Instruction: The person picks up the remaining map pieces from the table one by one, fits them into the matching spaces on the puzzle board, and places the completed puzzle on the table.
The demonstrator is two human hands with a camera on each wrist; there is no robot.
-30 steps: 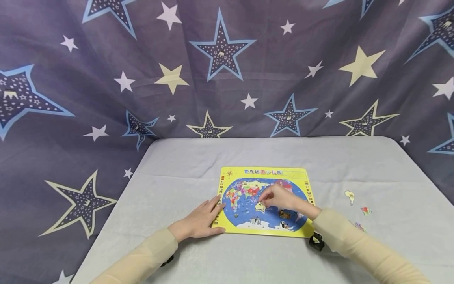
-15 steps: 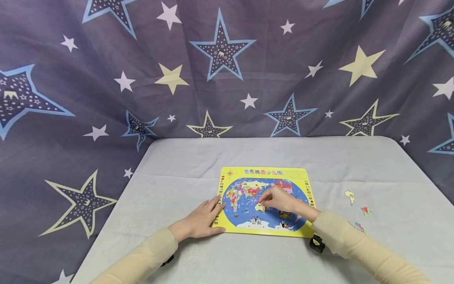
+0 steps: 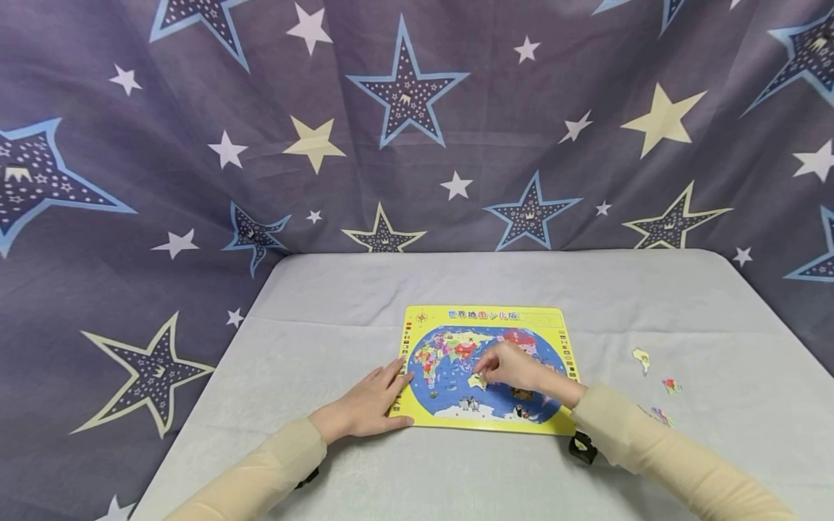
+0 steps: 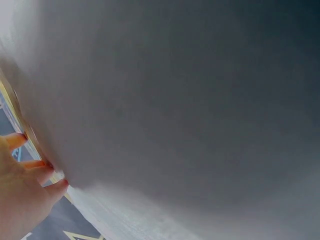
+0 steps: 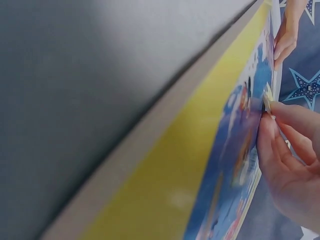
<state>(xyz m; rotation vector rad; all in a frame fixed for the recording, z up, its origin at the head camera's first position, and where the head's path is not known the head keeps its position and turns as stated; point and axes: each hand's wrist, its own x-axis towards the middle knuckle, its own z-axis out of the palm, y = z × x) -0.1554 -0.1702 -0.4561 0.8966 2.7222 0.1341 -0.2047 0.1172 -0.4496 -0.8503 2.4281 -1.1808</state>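
Note:
A yellow-bordered world map board point(image 3: 482, 428) lies flat on the table. The right hand point(image 3: 511, 365) is over its middle, pinching a small pale yellow piece point(image 3: 478, 380) between thumb and fingertips. In the right wrist view this piece point(image 5: 268, 95) stands tilted against the board's surface, under the right hand's fingertips point(image 5: 270, 109). The left hand point(image 3: 366, 405) rests with spread fingers on the board's left edge. The left wrist view shows the left hand point(image 4: 27, 185) with its fingertips at the board's edge.
On the grey-covered table, right of the board, lie a pale yellow piece point(image 3: 641, 358), a red and green piece point(image 3: 672, 386) and a purplish piece point(image 3: 662, 416), partly beside the right sleeve. A star-patterned curtain point(image 3: 404, 181) hangs behind.
The pale yellow piece under the right fingertips has turned slightly. The right hand has barely shifted, and the left hand stays in place.

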